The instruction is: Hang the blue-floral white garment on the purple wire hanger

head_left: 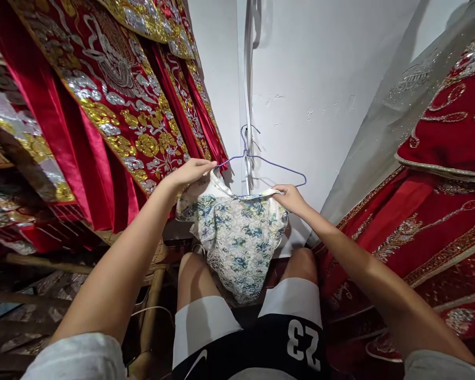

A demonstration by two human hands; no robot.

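Note:
A white short-sleeved top [241, 237] with a blue and green floral print hangs in front of my knees. A thin purple wire hanger [279, 163] stands up out of its neckline, its hook close to the white wall. My left hand [196, 171] pinches the top's left shoulder together with that end of the hanger. On the other side, my right hand [288, 198] grips the neckline edge at the right shoulder. The hanger's right end sticks out above the fabric, outside the garment, just beyond my right fingers.
Red cloths [138, 116] with gold and silver sequins hang on the left. To the right are more red embroidered garments [431, 221] and a sheer glittery fabric [364, 132]. A white strip [247, 68] runs down the wall ahead. Bamboo furniture [152, 311] stands at lower left.

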